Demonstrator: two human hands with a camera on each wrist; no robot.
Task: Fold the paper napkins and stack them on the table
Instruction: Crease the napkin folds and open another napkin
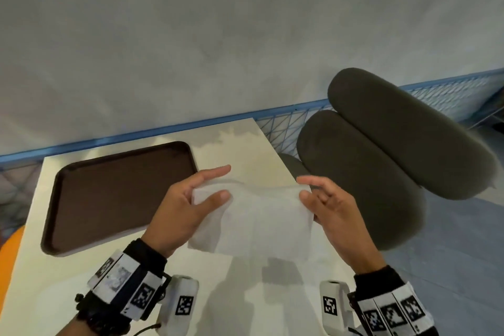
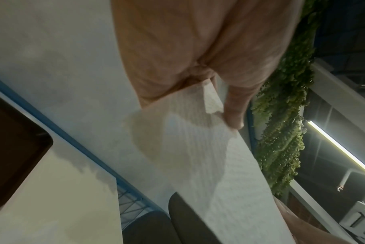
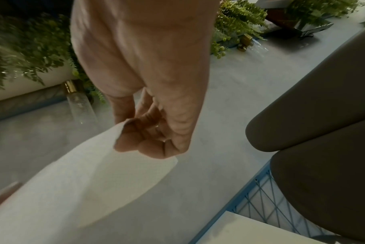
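Note:
A white paper napkin hangs in the air above the pale table, stretched between both hands. My left hand pinches its upper left corner between thumb and fingers. My right hand pinches the upper right corner. The napkin's lower part droops toward me. In the left wrist view the napkin runs away from my left hand's fingers. In the right wrist view the napkin spreads below my right hand's curled fingers. No other napkins are in view.
A dark brown tray lies on the table to the left of my hands. A dark grey padded chair stands just past the table's right edge. A blue wire-mesh rail runs behind the table, with green plants beyond it.

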